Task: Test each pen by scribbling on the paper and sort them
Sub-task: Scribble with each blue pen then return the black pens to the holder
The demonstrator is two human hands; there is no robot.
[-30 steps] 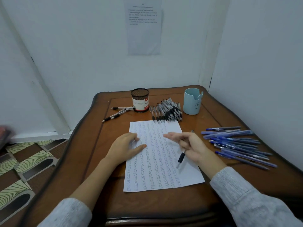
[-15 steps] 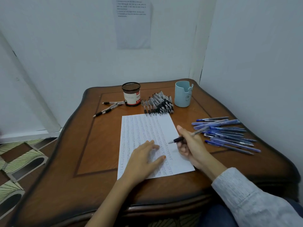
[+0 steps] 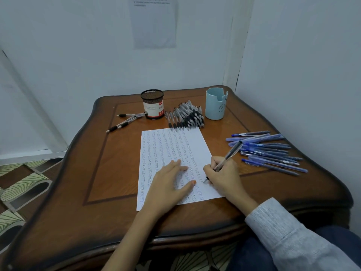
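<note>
Right hand point(image 3: 224, 178) holds pen point(image 3: 230, 153), tip seemingly touching paper point(image 3: 170, 149).

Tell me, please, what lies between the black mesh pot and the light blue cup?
A pile of black-grip pens lies there, between the mesh pot and the blue cup. The head view shows it.

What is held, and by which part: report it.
Right hand grips a pen low on its barrel; left hand holds nothing, flat on the paper.
</note>
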